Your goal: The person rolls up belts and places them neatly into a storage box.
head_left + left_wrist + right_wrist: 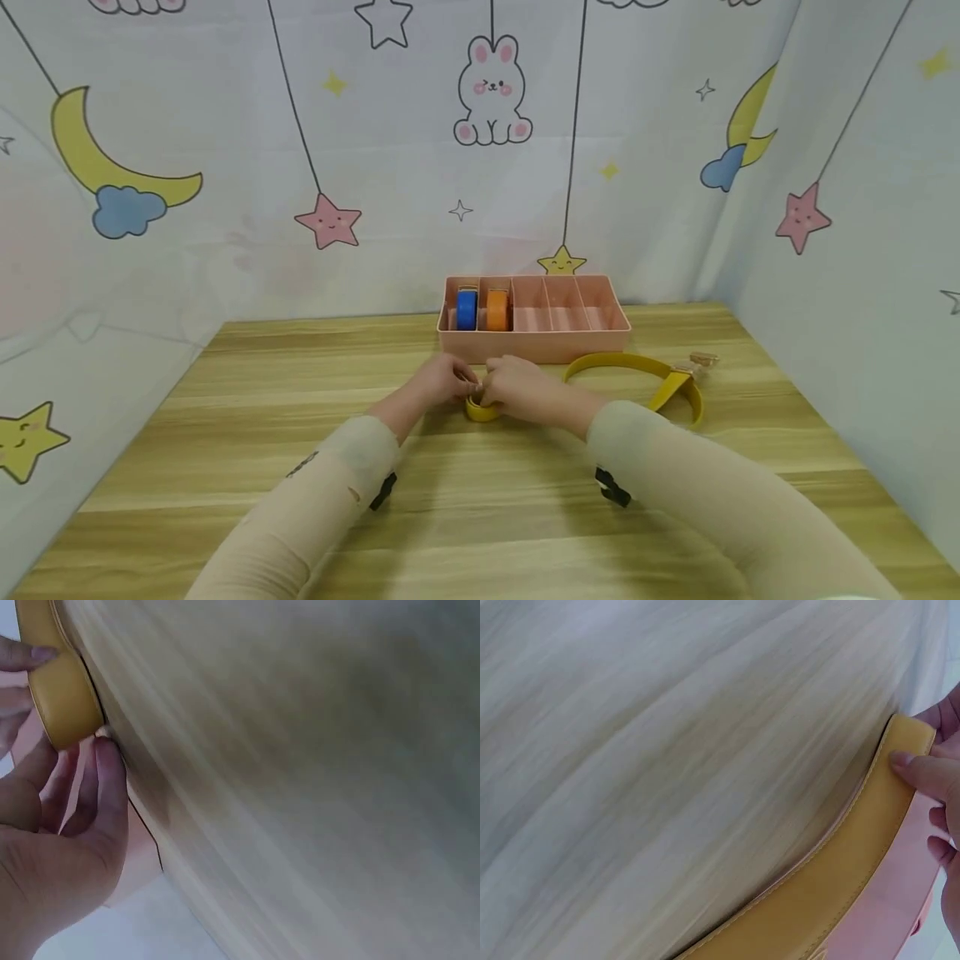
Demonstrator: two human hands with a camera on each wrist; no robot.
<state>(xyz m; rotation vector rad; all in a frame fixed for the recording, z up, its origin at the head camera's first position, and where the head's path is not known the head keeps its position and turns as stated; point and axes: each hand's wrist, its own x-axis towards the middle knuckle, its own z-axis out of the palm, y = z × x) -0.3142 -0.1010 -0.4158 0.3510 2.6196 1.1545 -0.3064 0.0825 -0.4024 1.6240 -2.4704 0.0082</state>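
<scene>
A yellow belt (618,361) stands on its edge on the table, one end curled into a small coil (482,412). My left hand (441,379) holds the coil from the left, its fingertips at the coil's end in the left wrist view, where the yellow strap (66,697) is seen close up. From the other side my right hand (519,387) pinches the strap (847,847), thumb on the outer face. The rest of the belt loops away to the right, ending in a metal buckle (701,360). Inside the coil, the fingers are partly hidden.
Just behind the hands stands a pink divided box (532,346). A blue rolled belt (467,310) and an orange rolled belt (497,310) sit in its two left compartments. A patterned curtain (405,167) rises behind the wooden table (300,400).
</scene>
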